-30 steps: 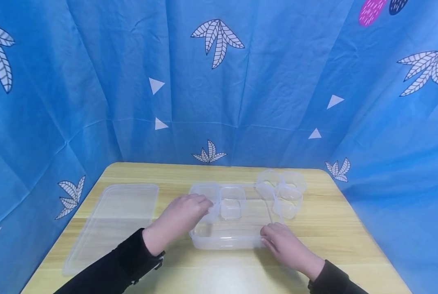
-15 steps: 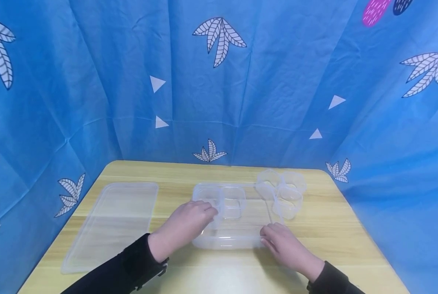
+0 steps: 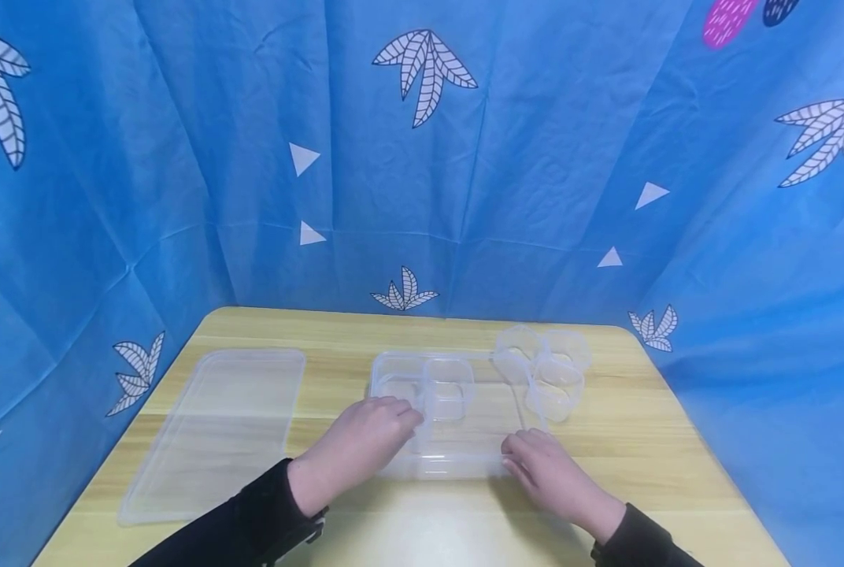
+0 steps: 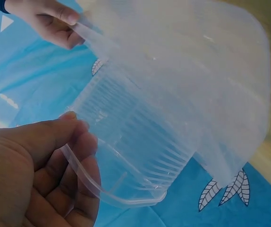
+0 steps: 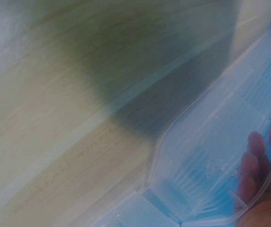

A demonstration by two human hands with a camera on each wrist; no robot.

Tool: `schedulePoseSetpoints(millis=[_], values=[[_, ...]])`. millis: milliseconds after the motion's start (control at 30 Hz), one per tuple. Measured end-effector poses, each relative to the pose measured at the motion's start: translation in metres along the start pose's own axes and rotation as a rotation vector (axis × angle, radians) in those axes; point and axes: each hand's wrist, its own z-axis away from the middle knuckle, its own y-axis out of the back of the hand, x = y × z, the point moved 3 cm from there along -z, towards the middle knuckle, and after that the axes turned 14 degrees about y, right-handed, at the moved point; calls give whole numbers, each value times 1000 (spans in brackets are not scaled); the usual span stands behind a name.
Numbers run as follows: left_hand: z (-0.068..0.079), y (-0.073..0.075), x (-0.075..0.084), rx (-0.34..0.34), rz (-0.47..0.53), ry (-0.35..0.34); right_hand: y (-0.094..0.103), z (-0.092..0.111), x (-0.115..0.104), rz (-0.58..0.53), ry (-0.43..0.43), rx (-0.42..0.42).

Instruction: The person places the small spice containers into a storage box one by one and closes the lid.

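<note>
A large clear plastic box sits mid-table in the head view. At its left end my left hand pinches the rim of a smaller clear container, lined up inside the box. The left wrist view shows ribbed walls on this container, its rim between thumb and fingers. A second small square container stands beside it in the box. My right hand grips the box's front right corner, fingers on the outside and thumb at the rim in the right wrist view, where the hand is partly cut off.
A flat, translucent rectangular lid lies on the table's left side. Several clear cups stand grouped behind and right of the box. Blue patterned cloth hangs around the wooden table.
My left hand has moved slightly right and down with the smaller container, which now sits lower and within the box's left end. The right hand has stayed at the corner.
</note>
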Motion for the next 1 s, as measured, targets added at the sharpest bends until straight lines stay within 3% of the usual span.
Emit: schedulePoseSetpoints(millis=[633, 1000], values=[[8, -30, -7, -34, 41, 13, -2, 0, 0, 3, 8, 1], [9, -35, -6, -54, 26, 6, 0, -1, -1, 4, 1, -8]])
